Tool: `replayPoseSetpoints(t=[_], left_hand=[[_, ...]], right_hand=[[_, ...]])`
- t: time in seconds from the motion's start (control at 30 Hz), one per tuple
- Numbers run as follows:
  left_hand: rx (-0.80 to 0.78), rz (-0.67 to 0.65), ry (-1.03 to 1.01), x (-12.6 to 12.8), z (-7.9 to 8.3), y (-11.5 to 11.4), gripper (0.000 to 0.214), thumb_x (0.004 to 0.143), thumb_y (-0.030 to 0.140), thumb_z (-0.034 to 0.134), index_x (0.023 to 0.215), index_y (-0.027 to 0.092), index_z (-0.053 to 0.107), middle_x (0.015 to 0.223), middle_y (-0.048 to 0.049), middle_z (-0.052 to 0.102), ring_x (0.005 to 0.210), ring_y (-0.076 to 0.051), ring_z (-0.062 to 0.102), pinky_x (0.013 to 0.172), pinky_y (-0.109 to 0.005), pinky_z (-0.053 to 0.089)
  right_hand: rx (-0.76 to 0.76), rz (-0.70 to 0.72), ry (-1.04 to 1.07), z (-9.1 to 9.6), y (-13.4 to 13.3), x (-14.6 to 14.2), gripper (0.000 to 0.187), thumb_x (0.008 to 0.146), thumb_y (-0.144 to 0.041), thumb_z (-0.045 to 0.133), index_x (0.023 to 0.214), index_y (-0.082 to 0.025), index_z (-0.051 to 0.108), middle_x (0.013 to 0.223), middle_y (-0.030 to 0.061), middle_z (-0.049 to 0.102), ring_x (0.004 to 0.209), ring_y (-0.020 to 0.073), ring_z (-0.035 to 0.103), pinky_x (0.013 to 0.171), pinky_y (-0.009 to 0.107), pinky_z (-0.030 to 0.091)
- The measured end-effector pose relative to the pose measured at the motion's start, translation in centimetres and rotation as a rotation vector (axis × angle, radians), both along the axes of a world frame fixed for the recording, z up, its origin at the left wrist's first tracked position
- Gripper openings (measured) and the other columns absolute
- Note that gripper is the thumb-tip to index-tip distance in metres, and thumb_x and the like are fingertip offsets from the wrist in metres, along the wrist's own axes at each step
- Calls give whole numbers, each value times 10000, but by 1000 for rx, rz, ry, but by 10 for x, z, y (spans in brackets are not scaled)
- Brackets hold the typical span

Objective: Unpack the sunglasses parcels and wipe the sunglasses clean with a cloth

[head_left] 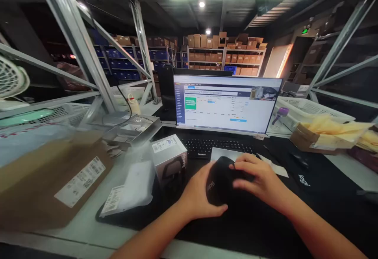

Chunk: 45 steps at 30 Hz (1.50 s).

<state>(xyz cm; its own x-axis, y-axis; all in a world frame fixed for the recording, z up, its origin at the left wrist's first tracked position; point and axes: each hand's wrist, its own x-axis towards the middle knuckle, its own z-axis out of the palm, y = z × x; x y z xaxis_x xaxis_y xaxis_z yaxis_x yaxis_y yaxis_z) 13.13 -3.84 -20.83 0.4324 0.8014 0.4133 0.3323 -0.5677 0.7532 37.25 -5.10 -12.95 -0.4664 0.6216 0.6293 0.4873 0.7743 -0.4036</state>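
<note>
A rounded black case (221, 186) with faint white lettering rests on the black desk mat (321, 180) in front of the keyboard (217, 147). My left hand (198, 196) cups its left side, fingers curled round the lower edge. My right hand (259, 180) lies over its right top, fingers bent onto it. A grey product box (169, 157) showing a dark item stands just left of the case. A clear plastic bag (130, 190) with a label lies further left.
A lit monitor (226, 103) stands behind the keyboard. A brown cardboard box (50, 180) fills the near left. A metal tray (134, 129) sits behind it. White baskets and a carton of yellow packets (330, 133) are at right, with a black mouse (299, 158).
</note>
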Motion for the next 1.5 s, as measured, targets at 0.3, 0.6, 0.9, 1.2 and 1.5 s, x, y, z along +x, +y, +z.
replayPoseSetpoints(t=[0.3,0.6,0.9,1.2,1.5], left_hand=[[-320,-47,-385,5,-7,7,857,695,513,783,1405,181,437,1443,-138,538,1353,-356,480,1177,-512,325],[-1096,173,-842,23,33,5,539,791,554,649,1081,103,692,942,-144,762,930,-323,726,830,-412,588],[-988,255,-1242,45,53,17,429,883,494,573,1041,121,714,842,-101,765,792,-258,737,859,-393,589],[-656,105,-1161,44,4,-1,648,717,341,819,1310,206,597,1235,-92,707,1282,-313,575,1148,-460,395],[-764,-81,-1076,55,-39,-77,963,619,217,845,1490,292,443,1427,-116,578,1393,-372,451,1201,-583,250]], right_hand=[[349,116,126,-23,-15,-17,295,921,-56,562,1134,-204,704,770,29,732,679,147,703,601,242,580],[709,272,-342,-86,-51,-41,168,871,-46,559,928,-45,718,635,-5,612,477,97,528,361,264,392],[380,-65,-623,-75,-10,-14,240,849,-42,604,658,-171,669,705,37,681,550,152,597,469,298,389],[-315,151,-15,-11,-8,-3,461,994,-165,448,1447,-251,475,1339,83,614,1176,167,615,1037,349,492],[-220,-170,-189,-36,-5,-27,739,791,-313,708,1448,-148,413,1406,175,438,1331,351,400,1138,539,372]])
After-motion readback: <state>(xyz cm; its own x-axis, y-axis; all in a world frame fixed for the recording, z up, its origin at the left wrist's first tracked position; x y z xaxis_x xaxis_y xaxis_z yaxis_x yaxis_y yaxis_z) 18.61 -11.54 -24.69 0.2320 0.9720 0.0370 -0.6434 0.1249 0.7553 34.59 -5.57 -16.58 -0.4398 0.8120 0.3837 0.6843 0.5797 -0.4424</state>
